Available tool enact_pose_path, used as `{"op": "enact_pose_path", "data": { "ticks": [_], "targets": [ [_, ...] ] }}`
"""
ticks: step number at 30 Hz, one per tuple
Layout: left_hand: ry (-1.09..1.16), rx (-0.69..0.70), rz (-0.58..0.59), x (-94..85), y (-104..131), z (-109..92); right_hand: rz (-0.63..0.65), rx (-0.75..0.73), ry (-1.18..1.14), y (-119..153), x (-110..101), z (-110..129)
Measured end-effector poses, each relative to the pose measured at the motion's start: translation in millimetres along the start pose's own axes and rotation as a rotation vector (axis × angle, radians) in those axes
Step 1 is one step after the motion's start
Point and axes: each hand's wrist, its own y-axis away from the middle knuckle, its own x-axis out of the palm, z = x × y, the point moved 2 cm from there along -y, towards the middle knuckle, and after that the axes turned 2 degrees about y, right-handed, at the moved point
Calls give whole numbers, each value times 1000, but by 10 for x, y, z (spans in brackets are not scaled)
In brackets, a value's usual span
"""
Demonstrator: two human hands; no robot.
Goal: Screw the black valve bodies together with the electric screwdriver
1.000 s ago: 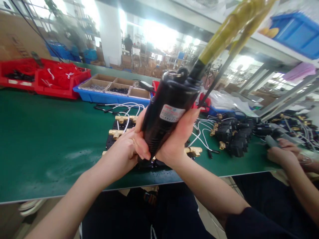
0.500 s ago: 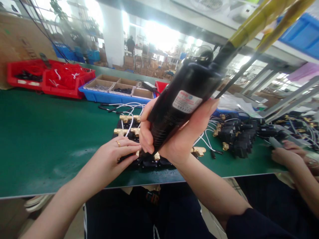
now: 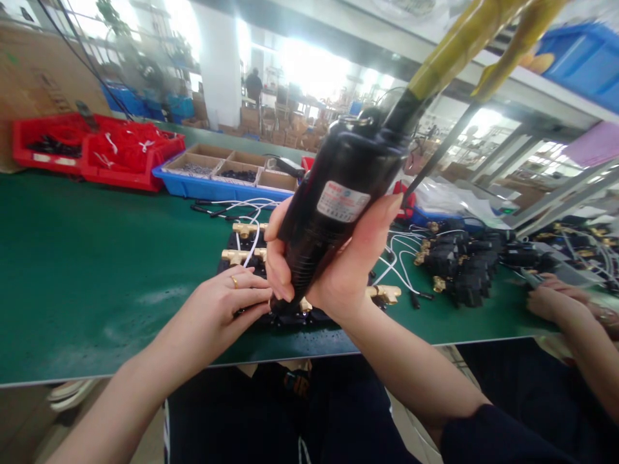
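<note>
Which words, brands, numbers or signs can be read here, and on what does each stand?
No text reads with certainty.
Black handheld tool: label print, too blurred.
Cardboard box: marks, too blurred.
Left red bin: label, too small.
Dark item below the green table: letter-like marks, too blurred.

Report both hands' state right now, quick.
Left hand: flat-backed, fingertips down at the black-and-brass parts; grasp hidden.
Right hand: closed around the black cylindrical power tool.

Nothing reads clearly: the print on the label (image 3: 343, 202) of the tool (image 3: 319, 235) and the marks on the carton (image 3: 46, 77) are blurred.
</note>
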Motion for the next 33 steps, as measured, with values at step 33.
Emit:
{"op": "enact_pose_path", "data": {
  "ticks": [33],
  "targets": [
    [15, -113, -66, -84, 74, 102, 31, -42, 31, -32, 232, 270]
  ]
}}
